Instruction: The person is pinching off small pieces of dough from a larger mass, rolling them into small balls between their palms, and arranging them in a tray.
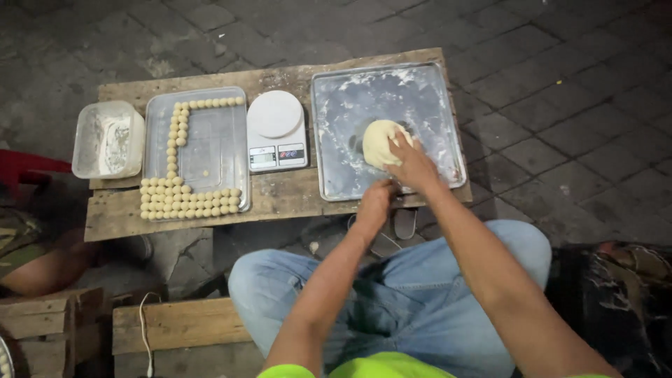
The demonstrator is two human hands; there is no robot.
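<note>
A pale lump of dough (pixel 379 142) lies on a floured metal tray (pixel 350 105) at the right of a low wooden board. My right hand (pixel 413 166) rests on the near right side of the lump, fingers gripping it. Close below it, my left hand (pixel 376 204) sits at the tray's front edge with fingers curled; whether it holds a bit of dough is hidden.
A white kitchen scale (pixel 276 131) stands left of the metal tray. Further left, a clear tray (pixel 210 140) holds several small dough balls (pixel 183 202) in rows. A plastic box of flour (pixel 107 139) sits at the far left. Wooden pallets (pixel 175 325) lie near my knees.
</note>
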